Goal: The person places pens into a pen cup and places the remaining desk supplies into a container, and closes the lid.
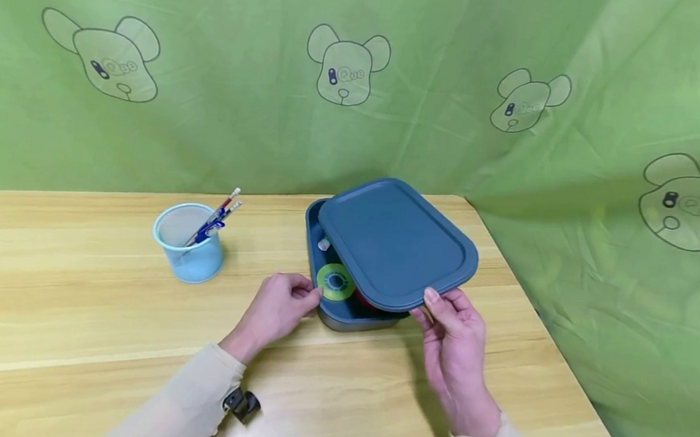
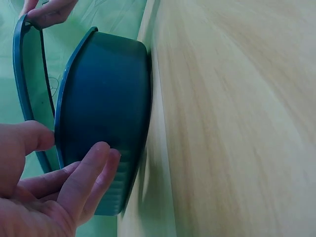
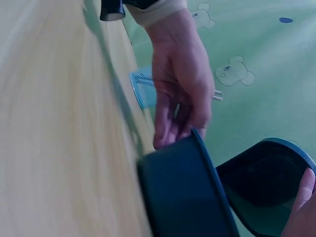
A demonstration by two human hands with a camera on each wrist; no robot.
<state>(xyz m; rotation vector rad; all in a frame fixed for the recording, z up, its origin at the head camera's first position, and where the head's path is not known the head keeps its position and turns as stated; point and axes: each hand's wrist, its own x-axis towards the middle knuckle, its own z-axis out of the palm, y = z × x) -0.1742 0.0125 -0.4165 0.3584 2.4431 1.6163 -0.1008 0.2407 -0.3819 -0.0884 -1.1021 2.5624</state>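
Note:
A dark blue rectangular storage box (image 1: pixel 352 326) stands on the wooden table, its lid (image 1: pixel 398 244) raised and tilted over its right side. My left hand (image 1: pixel 280 310) pinches the box's near-left rim, the thumb at the edge and fingers against the outer wall (image 2: pixel 106 94). My right hand (image 1: pixel 454 348) grips the near-right corner of the lid, thumb on top. Through the gap at the left shows a green ring-shaped thing (image 1: pixel 335 282) with a dark centre. A small whitish thing (image 1: pixel 323 244) lies behind it, and a bit of red shows beside it; the lid hides the other contents.
A light blue mesh pen cup (image 1: pixel 194 263) stands left of the box, holding pencils and blue pens (image 1: pixel 213 223). Behind and right of the table (image 1: pixel 63 303) hangs a green curtain (image 1: pixel 221 107) with printed bear heads.

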